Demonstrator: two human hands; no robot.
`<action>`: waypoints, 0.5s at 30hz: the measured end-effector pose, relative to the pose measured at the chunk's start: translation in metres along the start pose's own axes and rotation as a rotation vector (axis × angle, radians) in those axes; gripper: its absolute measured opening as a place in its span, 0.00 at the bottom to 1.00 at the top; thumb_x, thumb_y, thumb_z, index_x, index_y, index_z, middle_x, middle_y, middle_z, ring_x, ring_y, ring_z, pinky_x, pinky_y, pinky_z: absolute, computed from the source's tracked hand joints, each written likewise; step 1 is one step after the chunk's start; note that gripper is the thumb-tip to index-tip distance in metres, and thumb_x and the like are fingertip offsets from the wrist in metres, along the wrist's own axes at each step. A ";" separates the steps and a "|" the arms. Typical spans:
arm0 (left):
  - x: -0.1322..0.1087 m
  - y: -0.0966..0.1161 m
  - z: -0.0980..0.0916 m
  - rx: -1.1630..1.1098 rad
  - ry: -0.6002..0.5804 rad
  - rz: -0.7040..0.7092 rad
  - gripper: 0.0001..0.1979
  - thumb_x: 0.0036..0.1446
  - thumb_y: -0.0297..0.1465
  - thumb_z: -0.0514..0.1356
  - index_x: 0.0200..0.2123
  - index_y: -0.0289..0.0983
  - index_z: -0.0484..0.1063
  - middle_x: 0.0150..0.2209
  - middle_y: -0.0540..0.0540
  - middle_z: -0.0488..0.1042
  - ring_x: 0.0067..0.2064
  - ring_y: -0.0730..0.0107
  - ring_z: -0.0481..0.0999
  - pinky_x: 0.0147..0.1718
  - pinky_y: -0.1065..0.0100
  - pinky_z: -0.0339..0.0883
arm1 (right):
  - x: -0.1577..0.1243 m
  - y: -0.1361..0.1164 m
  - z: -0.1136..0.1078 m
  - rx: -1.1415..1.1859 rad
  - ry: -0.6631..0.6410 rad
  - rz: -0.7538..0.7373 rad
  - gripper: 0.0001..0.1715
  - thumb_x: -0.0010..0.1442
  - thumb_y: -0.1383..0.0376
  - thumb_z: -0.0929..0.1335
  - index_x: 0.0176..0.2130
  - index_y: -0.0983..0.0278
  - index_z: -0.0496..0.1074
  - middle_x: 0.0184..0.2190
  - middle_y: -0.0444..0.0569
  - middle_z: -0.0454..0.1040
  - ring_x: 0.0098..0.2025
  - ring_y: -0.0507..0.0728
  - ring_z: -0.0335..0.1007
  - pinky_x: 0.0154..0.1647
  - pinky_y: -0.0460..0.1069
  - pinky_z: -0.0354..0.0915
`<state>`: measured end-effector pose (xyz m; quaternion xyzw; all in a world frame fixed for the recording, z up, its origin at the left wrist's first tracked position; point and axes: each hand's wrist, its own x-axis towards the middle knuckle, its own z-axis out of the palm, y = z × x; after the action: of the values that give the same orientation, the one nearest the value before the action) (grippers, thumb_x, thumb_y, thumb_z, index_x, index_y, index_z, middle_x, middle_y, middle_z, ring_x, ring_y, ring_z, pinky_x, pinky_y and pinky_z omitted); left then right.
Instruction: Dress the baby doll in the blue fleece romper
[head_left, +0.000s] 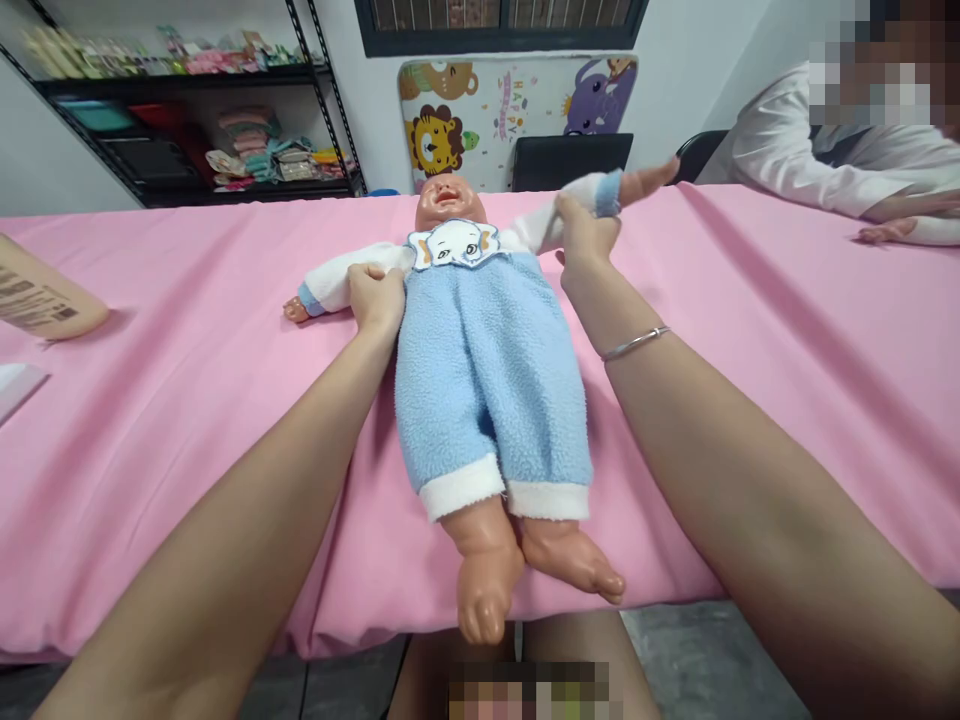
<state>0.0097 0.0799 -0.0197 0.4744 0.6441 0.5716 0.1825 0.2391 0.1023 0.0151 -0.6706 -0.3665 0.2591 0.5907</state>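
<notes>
A baby doll (491,370) in a fuzzy blue outfit with white sleeves and an elephant face on the chest lies on its back, feet toward me. My left hand (377,298) is closed around the upper part of the doll's white sleeve on the left side. On the other side my right hand (589,238), below a silver bangle (636,344), grips the other sleeve near its blue cuff. That doll arm is stretched out and raised to the right, while the left-side arm rests low by the cloth. Both bare doll feet lie near the table's front edge.
A pink cloth (757,400) covers the table. A beige bottle (52,290) lies at the left, above a white flat item (19,388). Another person's sleeve (787,150) and hand rest at the far right. Behind stand a black shelf (187,80) and a cartoon-printed mat (517,100).
</notes>
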 end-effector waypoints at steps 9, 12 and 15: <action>-0.008 0.009 -0.013 0.244 0.087 0.038 0.11 0.54 0.21 0.55 0.27 0.40 0.55 0.29 0.50 0.64 0.38 0.60 0.68 0.49 0.54 0.54 | -0.002 0.038 -0.027 -0.274 0.284 0.062 0.50 0.61 0.57 0.65 0.66 0.77 0.33 0.58 0.70 0.59 0.60 0.66 0.60 0.55 0.56 0.59; -0.004 0.003 -0.014 0.299 0.069 0.017 0.11 0.53 0.22 0.56 0.26 0.40 0.55 0.27 0.49 0.64 0.37 0.58 0.68 0.48 0.53 0.53 | -0.005 0.038 -0.028 -0.360 0.302 0.097 0.50 0.59 0.56 0.67 0.66 0.75 0.39 0.55 0.68 0.64 0.61 0.68 0.57 0.56 0.59 0.56; 0.000 -0.001 -0.013 0.288 0.056 -0.010 0.11 0.52 0.23 0.56 0.25 0.40 0.55 0.26 0.50 0.64 0.35 0.60 0.67 0.45 0.56 0.55 | -0.003 0.039 -0.027 -0.432 0.289 0.114 0.47 0.57 0.58 0.69 0.65 0.75 0.46 0.56 0.67 0.64 0.61 0.69 0.54 0.58 0.58 0.54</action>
<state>-0.0009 0.0722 -0.0167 0.4764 0.7266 0.4855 0.0975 0.2657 0.0828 -0.0185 -0.8307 -0.2870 0.1092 0.4644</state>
